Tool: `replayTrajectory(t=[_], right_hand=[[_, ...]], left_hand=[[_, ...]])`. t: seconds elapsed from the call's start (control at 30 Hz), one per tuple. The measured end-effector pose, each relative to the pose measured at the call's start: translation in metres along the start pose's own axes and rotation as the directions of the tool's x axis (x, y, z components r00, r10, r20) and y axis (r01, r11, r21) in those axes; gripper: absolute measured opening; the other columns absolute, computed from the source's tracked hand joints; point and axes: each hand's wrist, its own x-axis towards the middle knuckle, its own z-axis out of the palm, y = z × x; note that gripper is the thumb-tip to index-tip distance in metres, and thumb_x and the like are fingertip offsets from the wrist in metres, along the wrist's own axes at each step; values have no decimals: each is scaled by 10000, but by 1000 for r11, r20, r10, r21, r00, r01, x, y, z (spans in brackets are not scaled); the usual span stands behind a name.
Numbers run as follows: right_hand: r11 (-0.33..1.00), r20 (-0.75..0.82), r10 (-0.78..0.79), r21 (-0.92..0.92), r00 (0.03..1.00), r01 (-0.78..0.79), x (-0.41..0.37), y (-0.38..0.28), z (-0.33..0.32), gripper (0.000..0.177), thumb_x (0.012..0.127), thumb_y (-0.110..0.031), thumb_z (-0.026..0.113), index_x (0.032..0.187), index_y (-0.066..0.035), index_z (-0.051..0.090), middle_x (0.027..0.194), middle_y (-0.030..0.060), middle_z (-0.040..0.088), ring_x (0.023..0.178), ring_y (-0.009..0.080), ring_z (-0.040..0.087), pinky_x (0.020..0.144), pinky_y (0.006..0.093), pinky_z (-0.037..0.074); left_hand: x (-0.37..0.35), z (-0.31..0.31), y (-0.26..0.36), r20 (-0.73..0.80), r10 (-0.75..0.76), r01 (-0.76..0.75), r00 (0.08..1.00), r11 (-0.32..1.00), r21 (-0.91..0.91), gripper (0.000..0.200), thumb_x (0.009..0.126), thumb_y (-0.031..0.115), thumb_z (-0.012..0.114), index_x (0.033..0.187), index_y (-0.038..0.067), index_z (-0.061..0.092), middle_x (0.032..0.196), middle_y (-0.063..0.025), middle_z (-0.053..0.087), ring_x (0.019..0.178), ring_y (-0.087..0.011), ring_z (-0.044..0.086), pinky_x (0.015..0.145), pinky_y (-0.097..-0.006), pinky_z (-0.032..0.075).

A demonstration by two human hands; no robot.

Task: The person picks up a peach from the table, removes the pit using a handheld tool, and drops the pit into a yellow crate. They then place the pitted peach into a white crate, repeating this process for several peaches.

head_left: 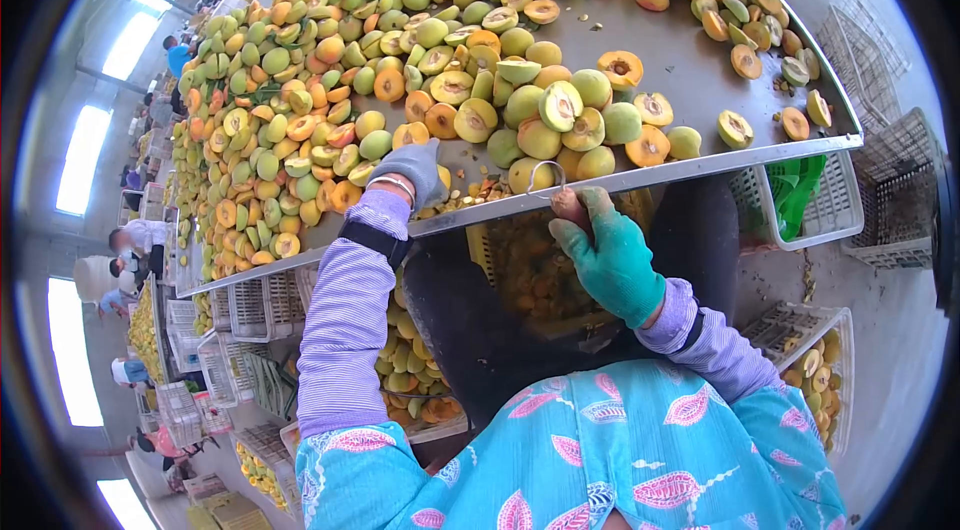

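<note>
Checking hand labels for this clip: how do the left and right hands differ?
The left hand is gloved grey; the right hand teal. The left rests among fruit on the table; the right holds a wire-loop tool at its edge. Both wear striped purple sleeves.

L hand point(415, 170) out fwd, R hand point(610, 255) grip closed.

Bare tabletop point(690, 80) patch amid crowding fruit heaps point(290, 110)

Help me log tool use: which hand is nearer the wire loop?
Right. The right hand holds the wire loop at the table edge; the left hand rests on the table to its left, not touching it.
</note>
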Motion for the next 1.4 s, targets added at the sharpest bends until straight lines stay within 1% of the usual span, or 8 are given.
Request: replayTrajectory(t=[0.13,0.3,0.83,0.93,1.0,1.03,1.07,1.4], right_hand=[[980,2,-191,46,982,191,6,-16,26,215,917,-242,623,1028,-78,539,773,198,645,708,416,633,580,493,495],[983,154,-131,-109,979,148,-10,-25,49,237,943,-275,576,933,-48,508,646,183,616,610,389,627,529,493,484],[990,232,-20,143,973,-14,-24,-25,34,315,982,-314,516,928,-5,479,664,249,585,648,452,597,518,496,437],[995,341,-50,100,939,16,-26,-14,33,331,990,-316,503,952,13,500,689,222,594,587,409,598,528,480,441],[907,293,54,384,954,-170,-31,-31,44,356,1007,-343,470,907,-3,509,634,58,506,541,168,522,481,324,415],[665,602,321,406,731,-627,-30,-43,31,383,1006,-390,442,900,-29,508,643,16,504,484,124,491,397,274,422],[659,601,329,406,728,-633,-32,-41,34,383,1006,-390,442,900,-29,508,643,16,504,484,124,491,397,274,422],[581,661,317,432,681,-690,-26,-42,33,451,998,-471,407,879,-45,497,616,17,486,429,106,463,357,255,431]], left_hand=[[-55,2,-6,-171,-202,92,965,862,-499,531,804,282,694,1278,104,537,1093,-187,660,1034,-310,634,885,-373,505],[-117,13,72,-150,-477,-340,866,-342,-876,308,930,280,604,1126,45,568,907,-59,640,694,-137,648,495,-238,522],[-140,7,137,-317,-634,-593,706,-284,-753,345,1004,309,477,1096,3,607,993,-81,635,861,-172,616,761,-295,511],[-146,5,118,-573,-331,-493,749,300,-817,344,1002,307,478,1109,3,598,974,-84,634,868,-180,626,774,-306,509],[-137,14,125,-601,-413,-545,684,257,-798,353,996,313,475,1088,-2,604,953,-96,636,833,-189,640,717,-308,531],[-135,12,128,-185,-477,-396,859,-392,-830,323,975,284,494,1058,-6,609,940,-102,640,774,-187,636,632,-300,545],[-135,10,129,-179,-472,-388,863,-394,-833,323,975,284,494,1058,-6,609,940,-102,640,774,-187,636,632,-300,545],[-123,17,123,-650,-378,-549,660,349,-760,229,940,177,488,988,-15,605,907,-122,657,746,-209,626,633,-319,530]])
